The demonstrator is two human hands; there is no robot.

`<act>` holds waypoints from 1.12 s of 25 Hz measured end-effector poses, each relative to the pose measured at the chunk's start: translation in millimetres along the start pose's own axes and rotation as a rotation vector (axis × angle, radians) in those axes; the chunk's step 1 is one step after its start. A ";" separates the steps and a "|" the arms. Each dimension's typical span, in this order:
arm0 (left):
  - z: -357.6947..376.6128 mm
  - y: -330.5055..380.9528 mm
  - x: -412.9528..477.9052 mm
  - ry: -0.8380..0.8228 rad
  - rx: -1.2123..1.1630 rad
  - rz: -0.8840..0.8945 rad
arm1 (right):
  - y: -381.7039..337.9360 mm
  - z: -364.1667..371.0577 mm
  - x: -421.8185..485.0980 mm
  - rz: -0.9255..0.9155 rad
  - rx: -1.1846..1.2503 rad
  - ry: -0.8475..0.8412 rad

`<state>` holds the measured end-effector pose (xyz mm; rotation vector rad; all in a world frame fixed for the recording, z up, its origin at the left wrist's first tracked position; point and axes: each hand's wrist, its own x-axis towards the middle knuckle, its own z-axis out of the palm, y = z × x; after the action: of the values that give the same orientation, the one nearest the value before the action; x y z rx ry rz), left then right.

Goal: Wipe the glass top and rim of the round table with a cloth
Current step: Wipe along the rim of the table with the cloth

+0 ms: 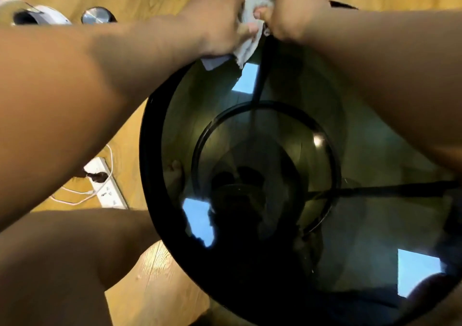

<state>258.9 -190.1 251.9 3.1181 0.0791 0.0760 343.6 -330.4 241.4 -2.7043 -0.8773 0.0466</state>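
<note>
- I see both hands together at the far edge of the round table, at about 12 o'clock on its circle.
- The left hand is clenched around one end of the cloth, its fingers curled into the fabric.
- The right hand grasps the other end, with the thumb pinching the fabric against the fingers.
- The cloth is white-grey and crumpled. It is bunched between the two hands, and a loose flap hangs down onto the black rim and the edge of the glass at 12 o'clock.
- The glass top is dark and tinted. It reflects several bright rectangles and the outline of the person leaning over it.
- Through the glass I make out a black inner ring of the frame. One black strut runs from it toward 12 o'clock, and another runs toward 3 o'clock.
- Both forearms reach across the view, the right one passing over the glass on the 2 o'clock side.
- A bare knee sits just outside the rim at 8 o'clock.
- A white power strip lies on the wooden floor at the table's 9 o'clock, with a black plug in it and a white cable looped beside it.
- Beyond the table at 10 o'clock there is a white appliance and a round metallic object. I cannot tell what either one is.
</note>
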 end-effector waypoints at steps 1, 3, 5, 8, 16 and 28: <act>-3.4 -1.0 0.6 -0.011 0.003 0.011 | 0.5 -1.9 2.7 -0.023 -0.025 -0.001; -13.4 1.5 -6.5 -0.071 -0.001 0.025 | -0.7 -10.3 -6.4 -0.090 -0.126 -0.058; -26.7 12.0 -23.8 -0.158 -0.032 0.069 | -4.6 -25.8 -34.7 -0.148 -0.169 -0.141; -30.4 38.0 -84.4 -0.207 -0.073 0.191 | -9.4 -40.5 -114.3 -0.179 -0.092 -0.245; -38.3 120.1 -316.4 -0.342 -0.387 0.501 | -27.6 -46.8 -390.1 -0.321 -0.098 -0.282; -16.1 125.2 -131.5 0.000 -0.051 0.254 | 30.2 -39.8 -228.1 -0.005 -0.129 0.008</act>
<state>133.2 -321.4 264.5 3.0581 -0.3146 0.0813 180.1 -496.4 257.0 -2.8192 -0.9149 -0.0223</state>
